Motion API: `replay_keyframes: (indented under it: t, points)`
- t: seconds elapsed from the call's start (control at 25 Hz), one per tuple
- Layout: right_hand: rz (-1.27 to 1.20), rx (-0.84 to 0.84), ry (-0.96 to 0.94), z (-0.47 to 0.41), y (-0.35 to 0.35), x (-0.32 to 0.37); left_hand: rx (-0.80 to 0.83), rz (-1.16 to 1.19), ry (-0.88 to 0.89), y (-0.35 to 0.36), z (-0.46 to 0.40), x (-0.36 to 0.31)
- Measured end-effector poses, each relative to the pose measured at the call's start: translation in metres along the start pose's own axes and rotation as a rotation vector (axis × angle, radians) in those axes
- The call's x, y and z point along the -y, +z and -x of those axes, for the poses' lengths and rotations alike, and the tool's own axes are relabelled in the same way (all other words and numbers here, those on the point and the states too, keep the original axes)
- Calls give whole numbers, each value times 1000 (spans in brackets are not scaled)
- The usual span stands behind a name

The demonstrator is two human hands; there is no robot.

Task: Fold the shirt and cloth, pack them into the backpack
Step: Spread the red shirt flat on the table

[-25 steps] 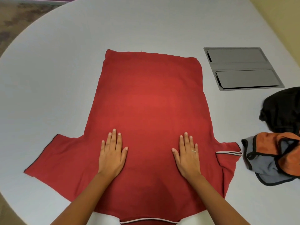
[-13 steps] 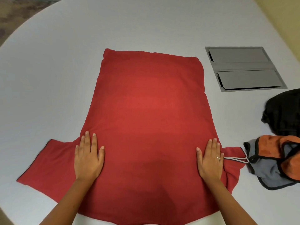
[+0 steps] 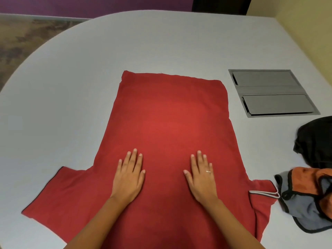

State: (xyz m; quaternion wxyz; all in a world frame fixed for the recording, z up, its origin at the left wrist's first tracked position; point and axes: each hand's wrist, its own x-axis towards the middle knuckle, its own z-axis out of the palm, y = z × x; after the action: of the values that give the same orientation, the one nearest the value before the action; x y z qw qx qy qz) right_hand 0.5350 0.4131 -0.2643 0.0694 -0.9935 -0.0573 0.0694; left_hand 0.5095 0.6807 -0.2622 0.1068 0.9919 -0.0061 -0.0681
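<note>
A red shirt lies spread flat on the grey table, its hem far from me and both sleeves out to the sides near me. My left hand presses flat on the shirt left of its middle, fingers straight. My right hand, wearing a ring, presses flat right of the middle. The right sleeve is partly folded under, showing a white trim. An orange and grey cloth lies crumpled at the right, touching that sleeve. A black backpack sits at the right edge, cut off by the frame.
A grey metal cable hatch is set flush into the table right of the shirt's far end. The table's curved edge runs along the left, with patterned carpet beyond it. A yellow wall stands at the right.
Both hands slid outward across the shirt toward the sleeves half a second ago, then came back to the middle. The camera has tilted up, showing more of the table's far side.
</note>
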Motion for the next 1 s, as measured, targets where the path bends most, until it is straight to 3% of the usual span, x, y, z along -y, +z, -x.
replay_keyframes:
  t: [0.2,0.64,0.72,0.84,1.0]
  points:
    - [47,34,-111,-32,6,10,43,-24,19,7,-35,1]
    - [46,-76,298,-154,-25,-90,-105,25,-357,-16,-159,78]
    - [-27,-103,384,-187,-36,-96,-108,79,-454,-24,-190,74]
    - [-140,-153,492,-237,-59,-105,-239,150,-534,-43,-234,65]
    - [-462,-121,582,-299,-86,-118,-208,426,-703,-71,-305,76]
